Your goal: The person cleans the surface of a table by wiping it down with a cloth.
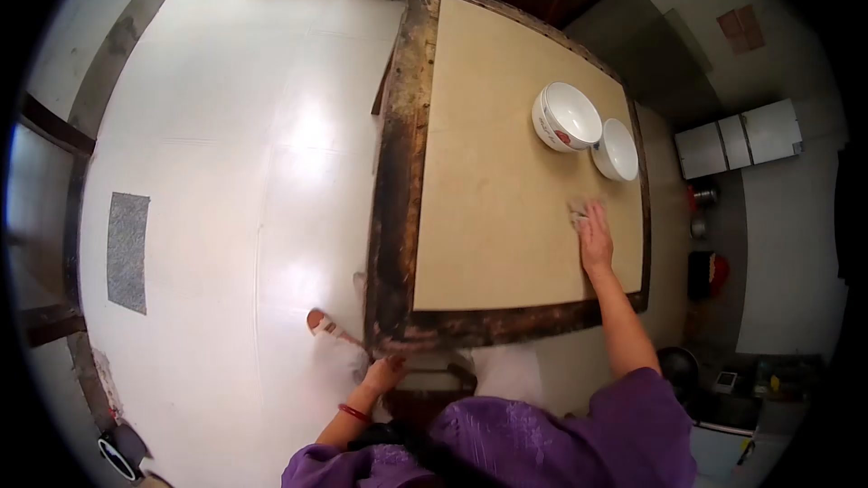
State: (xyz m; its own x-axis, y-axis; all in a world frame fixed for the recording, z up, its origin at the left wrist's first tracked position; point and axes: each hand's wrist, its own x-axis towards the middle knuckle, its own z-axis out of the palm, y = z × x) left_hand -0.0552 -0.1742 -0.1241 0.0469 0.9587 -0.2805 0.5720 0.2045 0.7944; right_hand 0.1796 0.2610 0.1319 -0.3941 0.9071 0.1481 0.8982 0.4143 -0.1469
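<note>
My right hand (594, 242) reaches over the table and presses a small greyish cloth (577, 211) against its pale top, with the fingers over part of the cloth. Just beyond the cloth stand two white bowls: a larger one (553, 126) with a red and dark pattern on its outside, and a second bowl (618, 152) close beside it to the right. My left hand (387, 372), below a red bracelet, is low at the table's near left corner. Its fingers are small and partly hidden, so their grip does not show clearly.
The table (488, 217) has a worn dark wooden border. Under its near edge is a dark stool or bench (434, 402). A reddish-brown shoe or slipper (318, 321) shows on the white floor at left, with a grey mat (127, 253) farther left. White cabinets (737, 140) stand at right.
</note>
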